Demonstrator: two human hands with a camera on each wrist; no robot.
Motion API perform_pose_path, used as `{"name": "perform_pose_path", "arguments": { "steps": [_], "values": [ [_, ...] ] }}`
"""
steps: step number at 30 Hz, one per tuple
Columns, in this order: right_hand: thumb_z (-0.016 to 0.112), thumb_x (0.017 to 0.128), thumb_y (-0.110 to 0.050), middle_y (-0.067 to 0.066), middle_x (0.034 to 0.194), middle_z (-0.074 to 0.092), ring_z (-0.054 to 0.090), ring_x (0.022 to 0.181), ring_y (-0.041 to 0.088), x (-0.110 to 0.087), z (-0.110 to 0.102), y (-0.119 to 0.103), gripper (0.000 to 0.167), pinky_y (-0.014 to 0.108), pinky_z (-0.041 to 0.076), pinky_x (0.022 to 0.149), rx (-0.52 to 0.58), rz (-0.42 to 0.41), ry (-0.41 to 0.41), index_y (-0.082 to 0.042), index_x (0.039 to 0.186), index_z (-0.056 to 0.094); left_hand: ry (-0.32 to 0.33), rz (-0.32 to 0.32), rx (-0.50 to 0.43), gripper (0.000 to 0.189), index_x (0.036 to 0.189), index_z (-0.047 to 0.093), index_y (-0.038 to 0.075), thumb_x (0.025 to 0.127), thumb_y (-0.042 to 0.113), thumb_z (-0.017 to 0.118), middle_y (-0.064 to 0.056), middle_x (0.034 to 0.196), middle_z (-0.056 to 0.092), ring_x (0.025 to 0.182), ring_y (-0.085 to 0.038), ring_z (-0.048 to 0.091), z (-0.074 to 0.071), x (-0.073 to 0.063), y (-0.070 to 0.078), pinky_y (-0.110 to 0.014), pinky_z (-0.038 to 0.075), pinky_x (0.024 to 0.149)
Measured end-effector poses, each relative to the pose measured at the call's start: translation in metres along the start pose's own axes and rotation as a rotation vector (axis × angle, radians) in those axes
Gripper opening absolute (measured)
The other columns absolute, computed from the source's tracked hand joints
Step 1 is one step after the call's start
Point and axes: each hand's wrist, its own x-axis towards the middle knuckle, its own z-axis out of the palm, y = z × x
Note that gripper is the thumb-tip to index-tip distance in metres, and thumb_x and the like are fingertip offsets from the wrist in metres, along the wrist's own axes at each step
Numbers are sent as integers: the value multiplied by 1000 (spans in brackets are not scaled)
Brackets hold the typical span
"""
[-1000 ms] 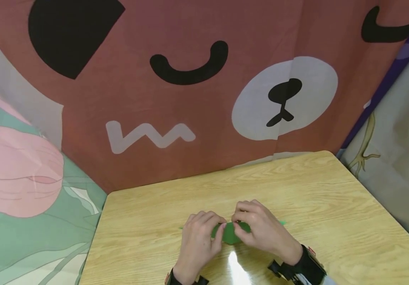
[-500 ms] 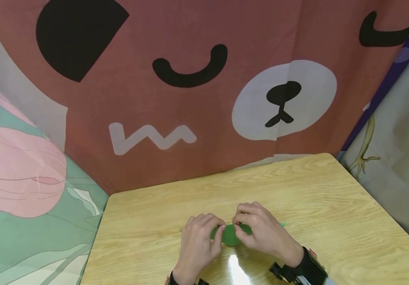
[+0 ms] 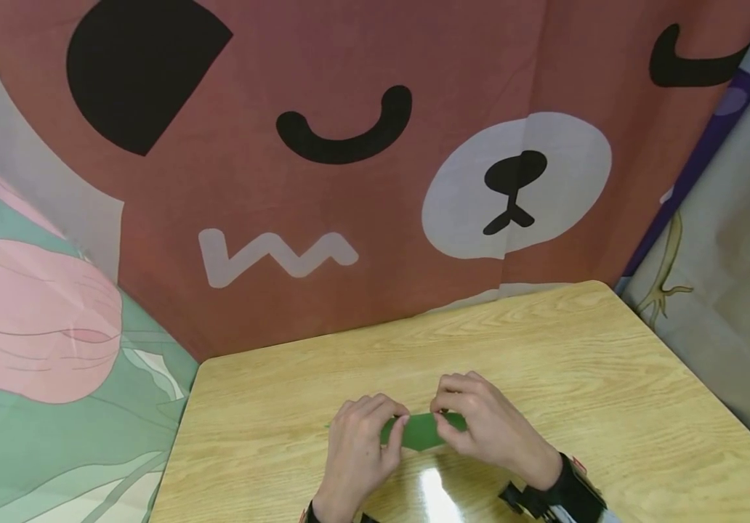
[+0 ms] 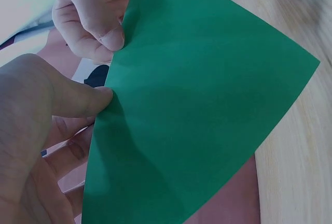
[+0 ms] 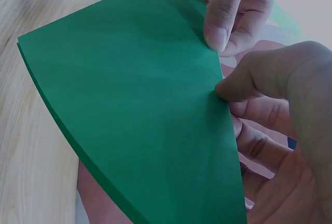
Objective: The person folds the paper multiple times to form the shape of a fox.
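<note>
A sheet of green paper (image 3: 421, 433), folded double into a triangle, is held between both hands over the table, its long edge upward and a corner pointing down toward the tabletop. My left hand (image 3: 363, 444) pinches that long edge left of its middle, thumb on the near face. Right of the middle, my right hand (image 3: 488, 421) pinches the same edge. In the left wrist view the paper (image 4: 202, 89) looks smooth, slightly bowed. Two layers show along the lower edge of the paper (image 5: 129, 99) in the right wrist view. Fingers behind the sheet are partly hidden.
The light wood-grain table (image 3: 270, 407) runs back to a hanging cloth (image 3: 323, 305) with a bear face. A patterned cloth (image 3: 35, 436) hangs at the left, a pale one (image 3: 728, 305) at the right. A bright reflection lies on the tabletop near me.
Both hands keep their pinch on the green paper. The gap between their fingertips along the edge has widened slightly. The head view has shifted a little.
</note>
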Motion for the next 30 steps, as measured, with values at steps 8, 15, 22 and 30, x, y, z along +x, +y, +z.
{"name": "perform_pose_path", "arguments": {
  "steps": [8, 15, 22, 30],
  "values": [
    [81, 84, -4, -20, 81, 57, 48, 70, -4, -2, -5, 4, 16, 22, 47, 70, 22, 24, 5, -20, 84, 79, -6, -37, -29, 13, 85, 78, 22, 87, 13, 87, 12, 82, 74, 72, -2, 67, -4, -2, -7, -19, 46, 63],
    [81, 84, -5, -20, 81, 59, 48, 70, -3, -5, -5, 6, 14, 20, 43, 68, 25, 28, -12, -19, 84, 79, -21, -39, -23, 13, 85, 78, 24, 87, 14, 87, 14, 82, 74, 72, -4, 68, -4, -3, -8, -18, 45, 63],
    [80, 85, -4, -19, 82, 60, 50, 70, -3, -7, -5, 7, 15, 22, 48, 70, 34, 28, -14, -19, 85, 80, -29, -37, -13, 14, 86, 78, 25, 86, 16, 88, 15, 83, 74, 72, -4, 68, -2, -5, -9, -18, 45, 63],
    [79, 85, -1, -21, 83, 59, 50, 71, -4, -14, -10, 12, 21, 23, 48, 71, 39, 39, -7, -22, 86, 80, -53, -82, -37, 12, 87, 78, 25, 88, 17, 87, 14, 85, 75, 75, -5, 71, -2, -9, -13, -18, 48, 64]
  ]
}}
